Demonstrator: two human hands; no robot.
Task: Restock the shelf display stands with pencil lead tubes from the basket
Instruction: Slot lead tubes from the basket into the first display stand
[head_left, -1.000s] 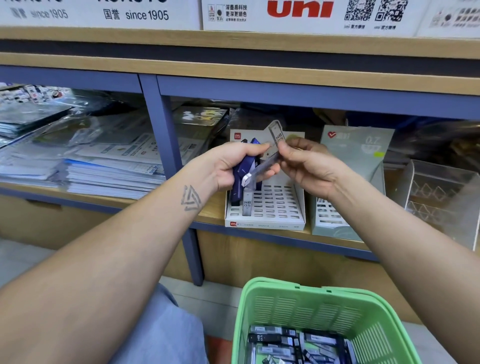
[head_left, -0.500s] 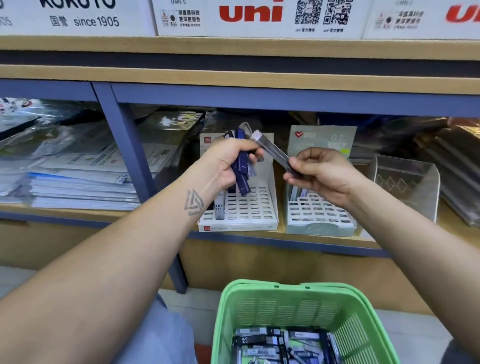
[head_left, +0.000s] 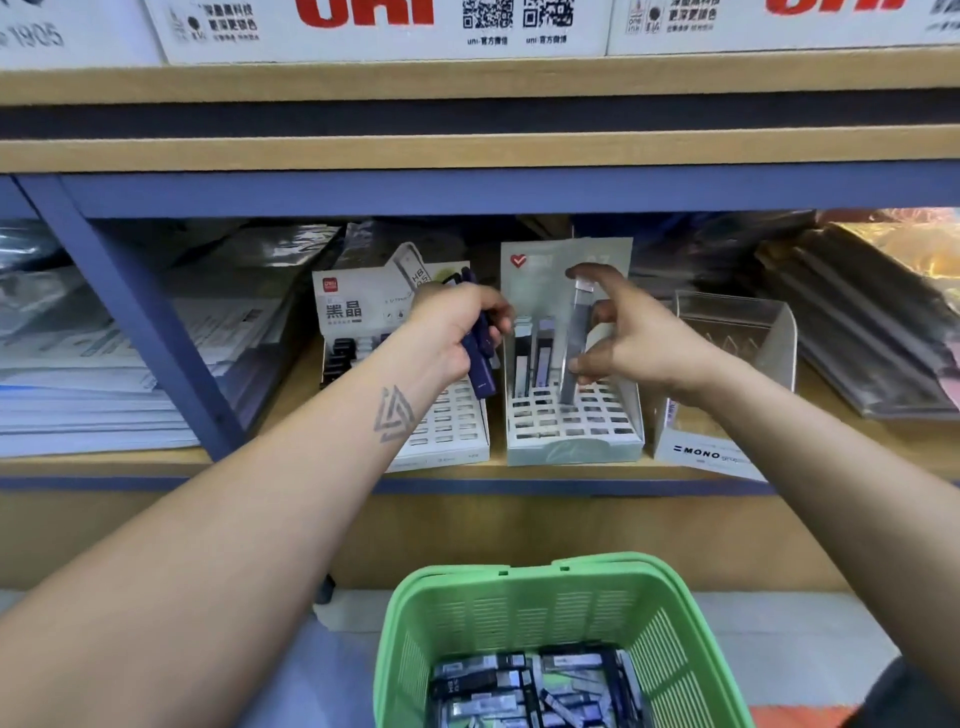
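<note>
The slim, clear grey pencil lead tube (head_left: 575, 343) stands nearly upright at the centre of the frame, pinched by the right hand (head_left: 636, 340) with the forefinger on its white cap and the thumb low on its side. Its lower end sits just above the slotted grid of the pale grey-green display stand (head_left: 574, 449), beside two tubes already standing there. To seat it well, I judge it should be kept vertical, its foot lined up over one free slot, then pressed down from the cap.

The left hand (head_left: 457, 332), centre-left, grips a bundle of dark blue lead tubes (head_left: 480, 358) over the white slotted stand (head_left: 457, 431); keeping it still would spare that rack a knock.

Both stands rest on a wooden shelf (head_left: 519, 475) with blue framing. A clear acrylic holder (head_left: 737, 338) stands to the right, stacked papers (head_left: 104, 389) to the left. The green plastic basket (head_left: 519, 603), lower centre, holds many more tubes.
</note>
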